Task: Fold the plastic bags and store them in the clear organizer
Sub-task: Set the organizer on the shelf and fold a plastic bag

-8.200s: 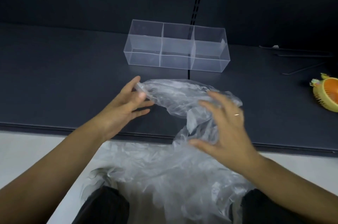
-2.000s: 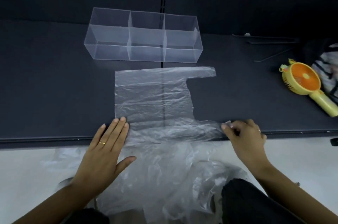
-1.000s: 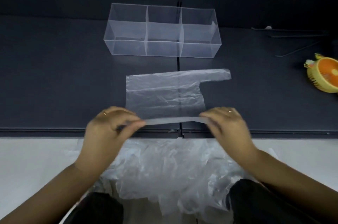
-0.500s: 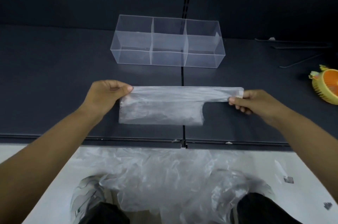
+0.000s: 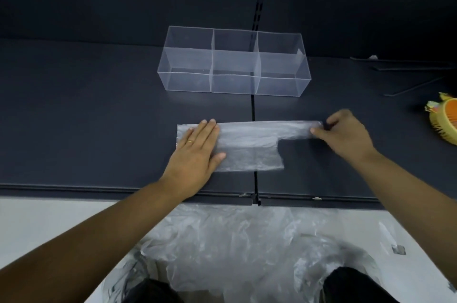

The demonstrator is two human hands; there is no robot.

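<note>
No legible text, label, brand, number or sign in view. Clear organizer [image 5: 233,75]: no print visible on walls. Plastic bag [image 5: 249,146] on bench: no print visible. Small grey scrap [image 5: 398,249] on floor: too small to tell whether it carries any marking.

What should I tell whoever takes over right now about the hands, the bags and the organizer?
Hands: the left hand lies flat, pressing the plastic bag onto the dark table; the right hand pinches its handle end.
Things: the bag lies folded lengthwise in front of the clear organizer, whose three compartments look empty.
Left: finish folding, store it, then do the pile of bags in the lap.
</note>
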